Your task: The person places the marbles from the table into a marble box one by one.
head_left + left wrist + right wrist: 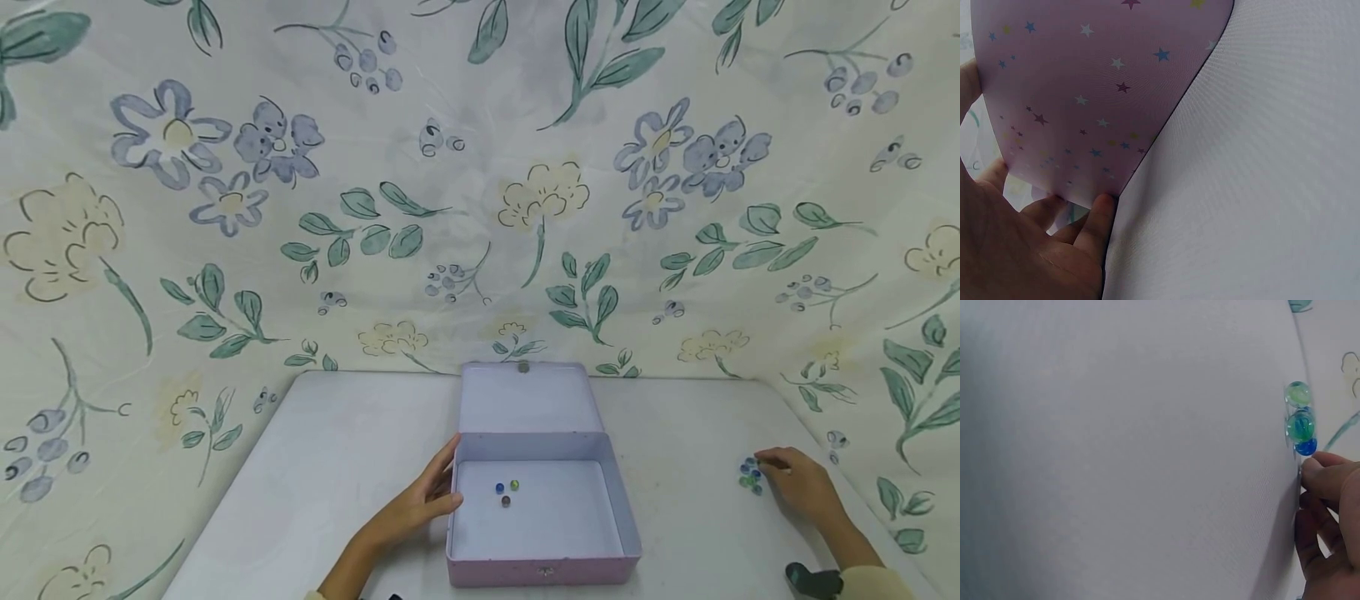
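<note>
Marbles [750, 482] at 3 o'clock from box [498, 572] on counter [360, 442]; look light, hard, v. slippery, so pinch midway. R hand [802, 485] beside them, can't tell if fingers grasp one; L hand [408, 510] rests w/ fingers relaxed on box.

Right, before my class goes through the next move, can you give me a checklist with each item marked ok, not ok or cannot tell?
1. Lid open: ok, folded back behind the box.
2. Box steadied: ok, the left grip touches its left side.
3. Room inside: ok, only three marbles lie on the box floor.
4. Right grip at the loose marbles: ok, fingertips are right beside them.
5. Marble secured in the right grip: cannot tell, the fingertips would hide it.
6. All marbles in the box: not ok, a cluster lies outside on the table.
</note>
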Available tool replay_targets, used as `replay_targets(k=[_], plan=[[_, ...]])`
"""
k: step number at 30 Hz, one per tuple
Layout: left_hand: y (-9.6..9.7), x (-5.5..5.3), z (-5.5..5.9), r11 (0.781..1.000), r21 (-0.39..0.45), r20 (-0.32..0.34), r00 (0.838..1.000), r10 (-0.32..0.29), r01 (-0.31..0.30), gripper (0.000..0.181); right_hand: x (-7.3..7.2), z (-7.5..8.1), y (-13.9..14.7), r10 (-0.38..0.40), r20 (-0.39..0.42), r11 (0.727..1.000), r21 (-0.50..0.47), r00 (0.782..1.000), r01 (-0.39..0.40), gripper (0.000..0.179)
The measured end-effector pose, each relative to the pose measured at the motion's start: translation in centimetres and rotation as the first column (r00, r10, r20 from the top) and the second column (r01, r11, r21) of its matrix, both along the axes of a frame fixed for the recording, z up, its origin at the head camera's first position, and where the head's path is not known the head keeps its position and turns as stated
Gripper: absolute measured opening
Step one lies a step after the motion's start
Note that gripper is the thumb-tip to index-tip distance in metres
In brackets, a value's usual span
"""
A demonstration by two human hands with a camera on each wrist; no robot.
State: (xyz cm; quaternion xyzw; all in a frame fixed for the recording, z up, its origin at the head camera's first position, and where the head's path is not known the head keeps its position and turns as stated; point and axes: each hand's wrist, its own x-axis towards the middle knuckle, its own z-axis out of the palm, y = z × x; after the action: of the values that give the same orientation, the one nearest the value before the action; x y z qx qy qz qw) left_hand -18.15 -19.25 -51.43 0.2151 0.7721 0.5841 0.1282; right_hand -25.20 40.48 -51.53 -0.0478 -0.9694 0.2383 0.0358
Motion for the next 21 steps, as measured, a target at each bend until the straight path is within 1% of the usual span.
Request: replay_targets(k=[6, 8, 10, 15, 21], plan=[[0.0, 0.0, 0.1, 1.0, 0.004, -0.004, 1.0, -0.002, 0.002, 0.083, -0.2, 0.3, -0.1, -0.042, 0.049, 0.999, -0.028, 0.998, 0.043, 0.028], [0.1, 0.1, 0.0, 1.0, 0.006, 0.001, 1.0, -0.003, 0.003, 0.083, -0.1, 0.5, 0.0, -0.038, 0.053, 0.998, -0.039, 0.998, 0.04, 0.029], [0.1, 0.1, -0.1, 1.0, 0.009, 0.01, 1.0, -0.001, 0.0, 0.083, 0.1, 0.8, 0.1, -0.011, 0.035, 0.999, -0.038, 0.999, 0.013, 0.03], [0.0, 0.1, -0.3, 1.0, 0.008, 0.01, 1.0, 0.002, -0.002, 0.083, 0.4, 2.0, 0.2, 0.054, -0.043, 0.998, -0.028, 0.998, -0.055, 0.03], [0.0, 0.0, -0.1, 1.0, 0.006, 0.002, 1.0, 0.005, -0.005, 0.082, 0.3, 3.1, -0.5, 0.063, -0.107, 0.996, -0.054, 0.992, -0.07, 0.029]])
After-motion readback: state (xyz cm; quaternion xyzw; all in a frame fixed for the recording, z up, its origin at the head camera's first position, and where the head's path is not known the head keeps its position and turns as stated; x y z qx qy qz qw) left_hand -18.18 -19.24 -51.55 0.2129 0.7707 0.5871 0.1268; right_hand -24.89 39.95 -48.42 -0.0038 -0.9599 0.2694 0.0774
